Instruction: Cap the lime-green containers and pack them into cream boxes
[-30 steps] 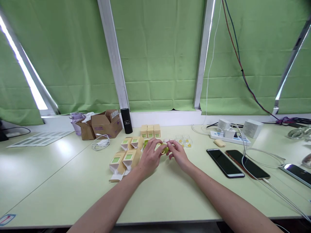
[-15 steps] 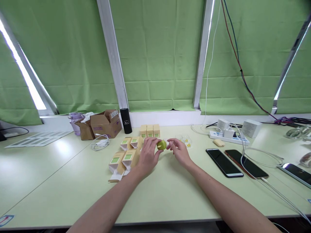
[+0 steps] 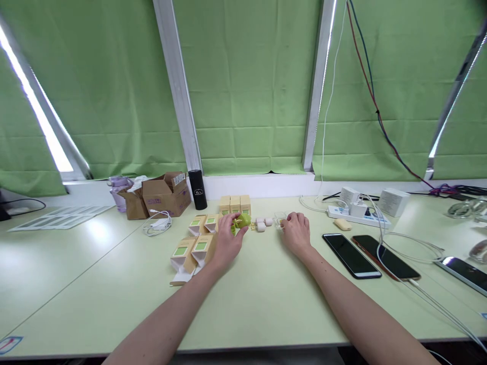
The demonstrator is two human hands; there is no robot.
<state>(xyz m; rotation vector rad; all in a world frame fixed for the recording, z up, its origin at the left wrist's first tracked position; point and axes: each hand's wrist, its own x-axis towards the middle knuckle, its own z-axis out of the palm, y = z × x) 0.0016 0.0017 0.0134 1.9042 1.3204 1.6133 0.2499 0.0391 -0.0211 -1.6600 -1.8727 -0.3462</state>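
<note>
Sticker [image 3: 10,344] with a red mark and blue outline, on the near edge of a pale table [image 3: 114,309], well left of and nearer than the black flask [image 3: 200,183], the landmark here. Beyond it, a purple jug [image 3: 117,196], left of the flask. Just left of the flask, an open brown carton [image 3: 162,200] carries purple printing and a white label, neither readable. A white charger [image 3: 163,223] lies left of and nearer than the flask.

The flask bears a small white logo, too small to read. Nearer than the flask stand four yellow boxes [image 3: 183,249] with green label squares; their print is illegible. The front two have white flaps open. The left hand [image 3: 227,246], right of and nearer than the flask, pinches a green ball [image 3: 242,220] between thumb and fingers. Behind it, three similar boxes [image 3: 235,205] stand in a row right of the flask.

Farther right of the flask come small white pieces [image 3: 261,226], then a clear tray [image 3: 280,216]. The right hand [image 3: 297,234] touches the tray, fingers curled together; whether it grips anything cannot be told.

Half a second ago both hands were close around the ball; now they are apart, the right shifted to the tray, the ball moved slightly left, and the white pieces exposed. The flask and boxes have stayed put.
</note>
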